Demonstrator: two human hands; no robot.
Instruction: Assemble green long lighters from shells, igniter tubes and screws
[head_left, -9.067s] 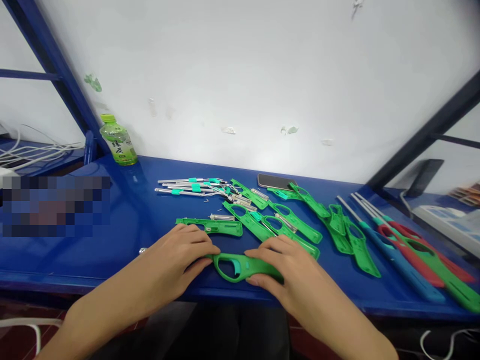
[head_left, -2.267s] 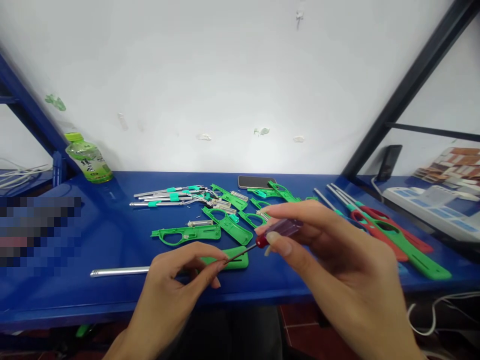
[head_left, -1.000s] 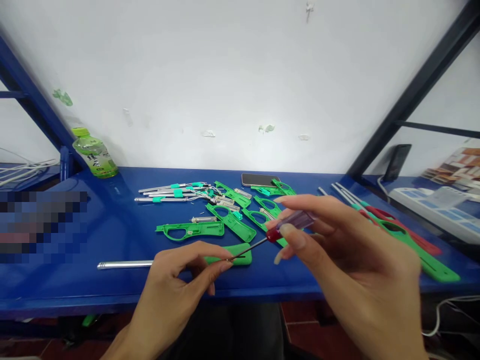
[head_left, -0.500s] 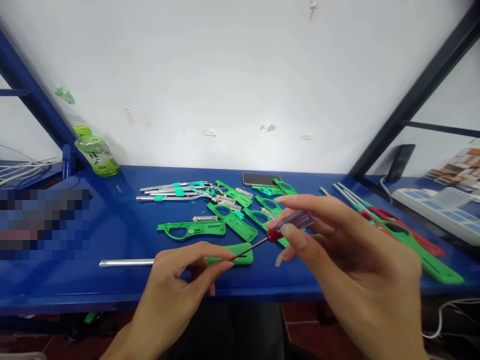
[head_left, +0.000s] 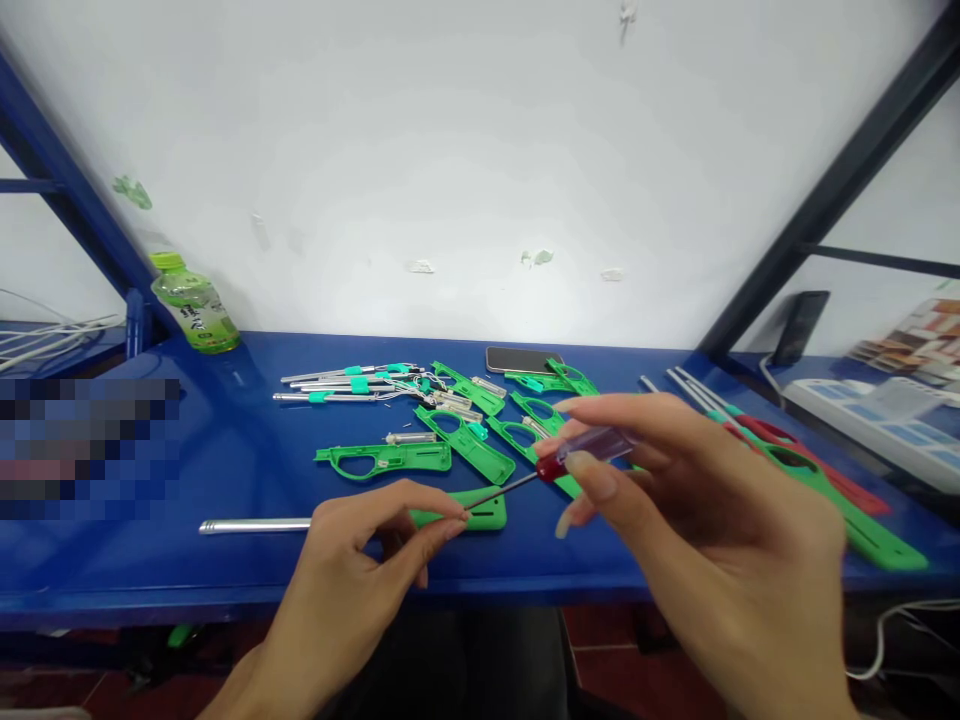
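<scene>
My right hand (head_left: 697, 520) grips a small screwdriver (head_left: 585, 455) by its clear handle with a red collar, between thumb and fingers. Its thin shaft slants down left to the fingertips of my left hand (head_left: 375, 560). There my left thumb and index finger are pinched together at the screwdriver's tip; whatever small thing is between them is hidden. Beneath the left hand a green utility lighter (head_left: 486, 511) with a long metal tube (head_left: 255, 525) lies flat on the blue table (head_left: 187, 440), partly covered by the hand.
Behind the hands lie several opened green lighter shells (head_left: 390, 458) and metal tubes with wires (head_left: 330, 397). A phone (head_left: 523, 359) rests near the wall. A green-capped bottle (head_left: 196, 305) stands at the back left. Whole lighters (head_left: 847, 505), red and green, lie at the right.
The screwdriver has shifted very slightly right and its tip has drawn a little upward at the left fingertips. Both hands keep nearly the same pose.
</scene>
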